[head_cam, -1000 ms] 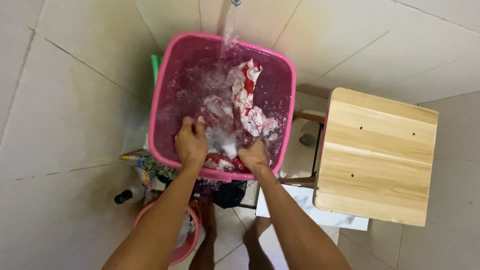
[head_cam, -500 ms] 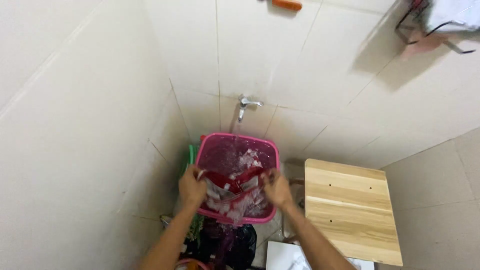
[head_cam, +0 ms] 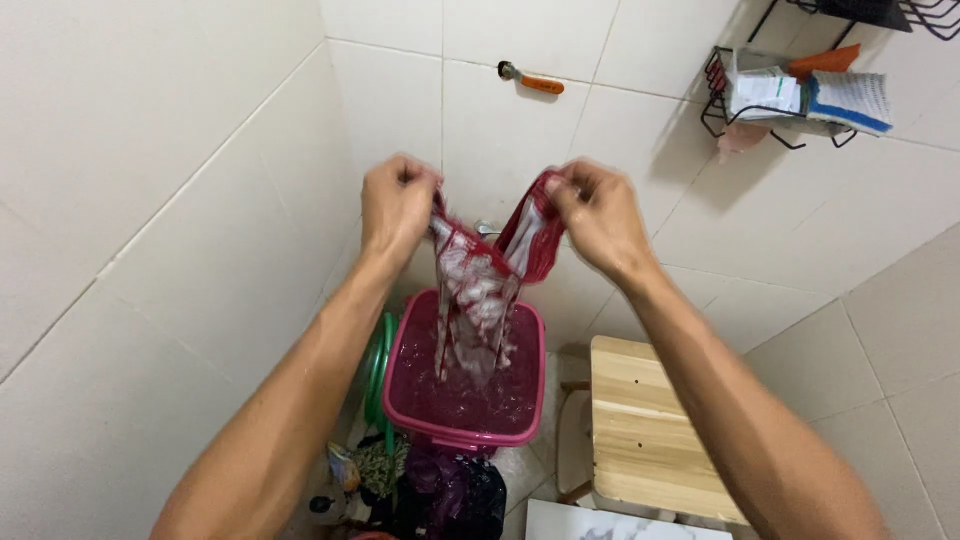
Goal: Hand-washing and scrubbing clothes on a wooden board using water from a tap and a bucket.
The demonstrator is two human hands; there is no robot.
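Two hands hold a wet red and white cloth (head_cam: 478,275) up high in front of the tiled wall (head_cam: 160,200). Much of the cloth is hard to read: it hangs bunched and dripping, its pattern blurred, so what kind of garment it is cannot be told. The tap (head_cam: 486,228) behind it is almost wholly hidden by the fabric. The left hand (head_cam: 397,205) is closed in a tight grip on the cloth's left upper edge, and the right hand (head_cam: 590,215) is closed in the same way on the right upper edge; the fingertips of both are folded into the fabric and out of sight. Between the two grips the cloth sags in a V and hangs straight down, its lower end just above the water in the pink tub (head_cam: 465,375). A wooden stool (head_cam: 645,430) stands just right of the tub, partly covered by the right forearm. Dark bundled things below the tub are cut off by the frame's lower edge.
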